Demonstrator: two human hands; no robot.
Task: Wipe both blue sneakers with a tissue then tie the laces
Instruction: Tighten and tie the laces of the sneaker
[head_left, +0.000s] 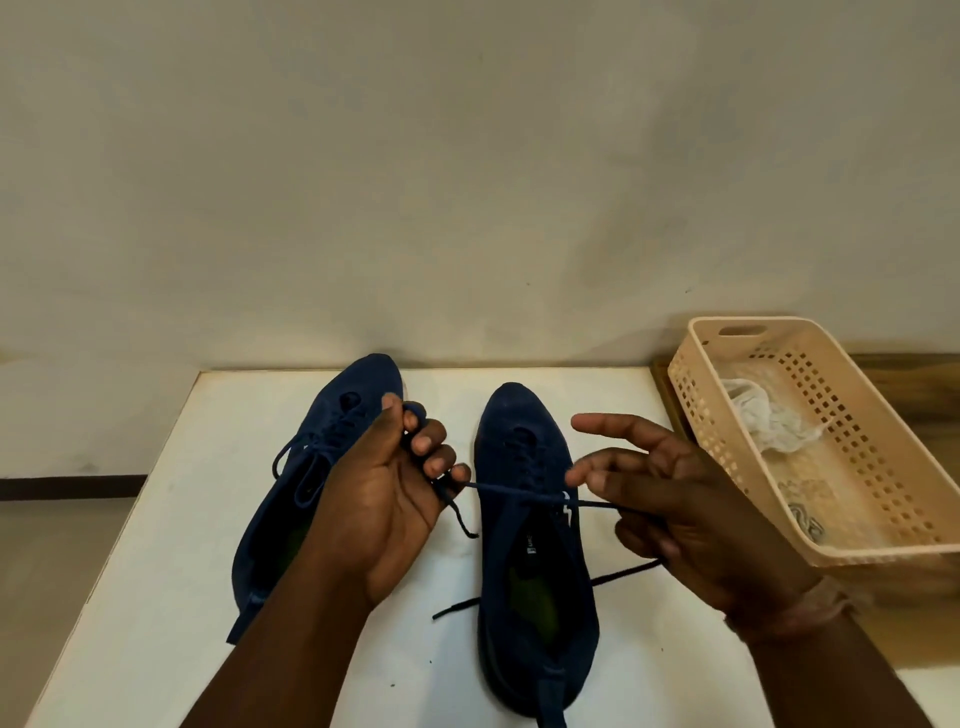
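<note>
Nearest the camera, two bare forearms reach forward over a white counter (156, 597). The right hand (691, 514) sits low at the right side of the right blue sneaker (535, 551); its lower fingers curl around a dark lace (597, 504) strand, while the index finger and thumb stick out toward the shoe's tongue. The left hand (400, 483) is raised between the two shoes, palm turned toward the camera, its fingers curled and gripping the other strand of the same lace. That strand runs taut from the left fingers across to the crossing on the right sneaker's eyelets. A loose lace tip hangs just below the left hand, and two more dark lace ends trail on the counter beside the right sneaker's opening.

The left blue sneaker (317, 467) lies partly behind the left wrist, toe pointing away, with its lace looped over the upper.

Farther right, beyond the right hand, a peach perforated plastic basket (852, 483) stands at the counter's edge, holding a crumpled white tissue (769, 421). A plain beige wall (467, 156) rises behind everything.
</note>
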